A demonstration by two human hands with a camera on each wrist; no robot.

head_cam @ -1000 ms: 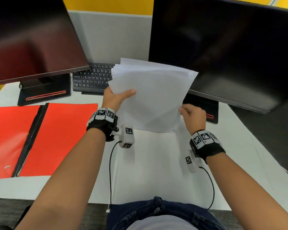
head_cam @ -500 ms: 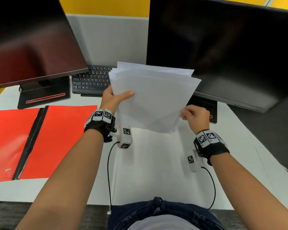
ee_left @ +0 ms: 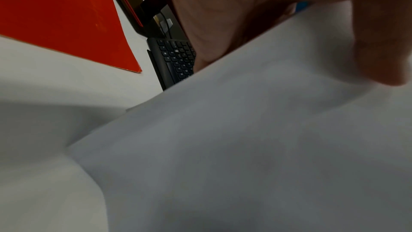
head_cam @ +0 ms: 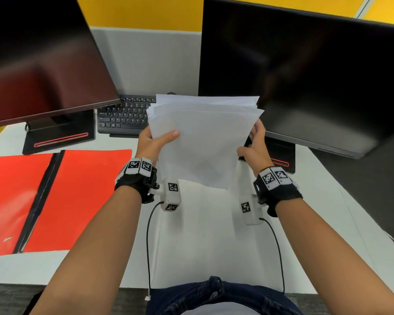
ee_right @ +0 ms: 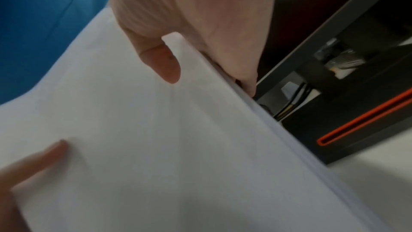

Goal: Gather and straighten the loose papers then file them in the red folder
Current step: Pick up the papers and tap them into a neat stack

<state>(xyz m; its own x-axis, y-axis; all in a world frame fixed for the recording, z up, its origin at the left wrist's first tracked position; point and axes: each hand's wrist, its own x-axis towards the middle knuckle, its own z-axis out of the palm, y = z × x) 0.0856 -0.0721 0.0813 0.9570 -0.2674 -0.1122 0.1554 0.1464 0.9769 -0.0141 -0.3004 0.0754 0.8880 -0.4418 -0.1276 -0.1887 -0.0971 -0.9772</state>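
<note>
I saw my left hand (head_cam: 154, 142) and right hand (head_cam: 254, 146) pinching the papers (head_cam: 203, 142), thumbs in front, fingers behind, lifted off the desk (head_cam: 203, 235). The open red folder (head_cam: 55, 201) lay at nine o'clock.

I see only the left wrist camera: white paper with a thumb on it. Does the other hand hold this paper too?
Observer: Yes. The right hand grips the right edge of the white paper stack, opposite the left hand.
Operator: Are the sheets straight already?
Observer: Not yet. In the head view the top edges are fanned, with several corners stepped.
Operator: I see only one corner of the red folder. Is it open?
Observer: Yes. The red plastic folder lies open and flat on the white desk, left of the left arm, with its dark spine in the middle.
</note>
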